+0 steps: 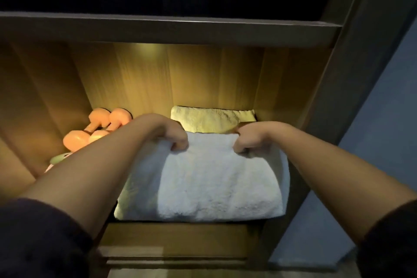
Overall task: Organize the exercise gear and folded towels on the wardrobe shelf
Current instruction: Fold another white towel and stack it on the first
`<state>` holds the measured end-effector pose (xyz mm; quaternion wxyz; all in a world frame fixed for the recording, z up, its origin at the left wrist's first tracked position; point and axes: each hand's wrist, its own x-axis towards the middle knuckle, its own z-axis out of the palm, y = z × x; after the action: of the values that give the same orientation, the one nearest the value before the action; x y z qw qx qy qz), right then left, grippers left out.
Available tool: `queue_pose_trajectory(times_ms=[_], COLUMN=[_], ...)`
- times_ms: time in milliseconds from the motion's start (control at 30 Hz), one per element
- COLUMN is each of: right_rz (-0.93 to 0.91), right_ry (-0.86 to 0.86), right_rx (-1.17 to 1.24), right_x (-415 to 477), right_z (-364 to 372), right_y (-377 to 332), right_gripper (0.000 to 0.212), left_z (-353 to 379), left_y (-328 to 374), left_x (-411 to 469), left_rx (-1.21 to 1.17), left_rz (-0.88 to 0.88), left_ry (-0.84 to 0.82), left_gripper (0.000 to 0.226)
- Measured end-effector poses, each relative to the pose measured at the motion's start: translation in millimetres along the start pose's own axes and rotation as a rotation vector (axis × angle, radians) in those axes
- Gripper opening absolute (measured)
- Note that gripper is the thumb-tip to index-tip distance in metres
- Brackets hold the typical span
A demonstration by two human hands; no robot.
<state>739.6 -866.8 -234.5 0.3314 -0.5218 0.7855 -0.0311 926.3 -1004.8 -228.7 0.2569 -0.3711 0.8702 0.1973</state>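
White folded towel (pixel 209 183) lies at the front right of the wardrobe shelf (pixel 180 232), with a second folded towel (pixel 212 119) just behind it. Left hand (pixel 174 136) and right hand (pixel 247 140) each grip its far edge, fingers curled. Orange dumbbells (pixel 97 123) sit at the left, near the back.

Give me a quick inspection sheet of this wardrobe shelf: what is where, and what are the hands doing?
Surface: wooden shelf, lit from inside.
Job's things: folded white towel at the front; second towel behind it; two orange dumbbells at the left.
Clutter: a pale green and pink item beside the left forearm, mostly hidden.
Hands: left hand and right hand each grip the white towel's far edge.
Cables: nothing seen.
Surroundings: dark board above; blue wall at the right.
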Motion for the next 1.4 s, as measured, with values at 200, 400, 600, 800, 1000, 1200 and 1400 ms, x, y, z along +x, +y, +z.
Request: queue_pose_trajectory(times_ms=[200,400,600,800,1000,1200,1400], right_rz=[0.09,0.092,-0.02,-0.094,-0.091,-0.013,0.078], right_ry=[-0.015,0.188,0.701,0.423,0.476,0.388,0.192], right_rx=[-0.182,-0.302,-0.473,-0.273,-0.539,-0.491,-0.156], right_x=[64,146,133,68,56,86,84], right_z=[-5,14,52,102,154,131,99], right_y=[28,52,58,46,92,96,75], right_gripper=[0.014,0.035,0.017,0.065,0.087,0.073,0.089], left_z=[-3,10,62,131,169,156,111], left_y=[2,2,-2,-21,-38,-27,-20], left_x=[66,133,119,70,82,111,103], left_rx=[-0.002,0.211,0.237,0.371,0.478,0.48,0.288], left_rz=[-0.109,-0.025,0.102,0.329,0.197,0.131,0.152], left_ry=[-0.128,0.22,0.8,0.713,0.735,0.701,0.804], left_gripper=[0.046,0.04,0.033,0.082,0.09,0.08,0.087])
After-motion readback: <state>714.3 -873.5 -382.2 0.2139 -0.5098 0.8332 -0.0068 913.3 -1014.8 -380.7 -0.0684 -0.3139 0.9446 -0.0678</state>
